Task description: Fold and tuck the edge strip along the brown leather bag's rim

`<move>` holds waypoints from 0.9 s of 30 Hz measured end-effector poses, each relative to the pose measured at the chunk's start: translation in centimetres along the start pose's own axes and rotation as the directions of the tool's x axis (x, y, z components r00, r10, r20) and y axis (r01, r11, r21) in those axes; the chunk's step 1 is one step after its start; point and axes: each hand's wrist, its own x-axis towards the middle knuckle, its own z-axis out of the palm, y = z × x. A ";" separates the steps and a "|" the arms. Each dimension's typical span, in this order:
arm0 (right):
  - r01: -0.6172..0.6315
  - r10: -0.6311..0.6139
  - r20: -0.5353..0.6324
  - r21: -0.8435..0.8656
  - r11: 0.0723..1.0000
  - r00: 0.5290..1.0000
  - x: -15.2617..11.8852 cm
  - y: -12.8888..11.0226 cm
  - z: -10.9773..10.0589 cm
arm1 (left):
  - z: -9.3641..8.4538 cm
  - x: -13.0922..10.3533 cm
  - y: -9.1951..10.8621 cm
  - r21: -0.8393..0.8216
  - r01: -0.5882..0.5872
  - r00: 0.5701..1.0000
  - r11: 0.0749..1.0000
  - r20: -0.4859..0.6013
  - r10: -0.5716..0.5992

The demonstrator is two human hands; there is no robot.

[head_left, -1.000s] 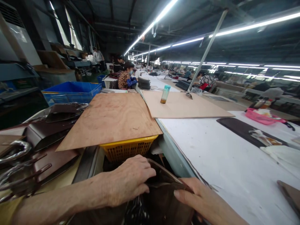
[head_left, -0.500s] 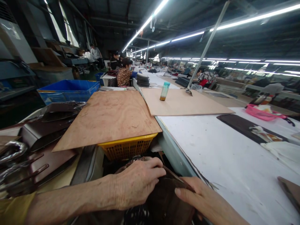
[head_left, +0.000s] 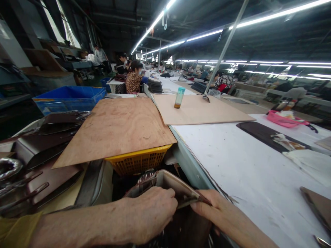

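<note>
Brown bag [head_left: 188, 224] held low beside the white table [head_left: 232, 162]; should handle light and floppy, best taken by its rim [head_left: 180, 180]. Rim pinched by right hand [head_left: 214, 207]; left hand [head_left: 152, 215] curled at bag, grip unclear.

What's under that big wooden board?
Under the near edge of the wooden board, a yellow basket shows its rim and front side. Whatever is in the basket, and anything farther back beneath the board, is covered, so I can't see it.

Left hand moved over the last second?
Yes: the left hand has shifted right and toward the wearer, judged against the yellow basket.
</note>
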 end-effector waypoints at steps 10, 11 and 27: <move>-0.005 0.000 -0.046 -0.109 0.994 0.999 0.3 -0.7 0.3 | 0.3 0.4 -1.1 0.085 0.044 0.986 0.995 -0.164 -0.029; -0.004 -0.002 -0.054 -0.111 0.994 0.999 0.3 -0.7 0.3 | 0.2 0.2 -1.0 0.130 0.015 0.981 0.991 -0.195 0.011; -0.033 0.028 -0.084 -0.064 0.997 0.996 0.0 -0.2 0.4 | -0.7 0.8 -2.2 0.055 0.187 0.911 0.981 -0.383 -0.153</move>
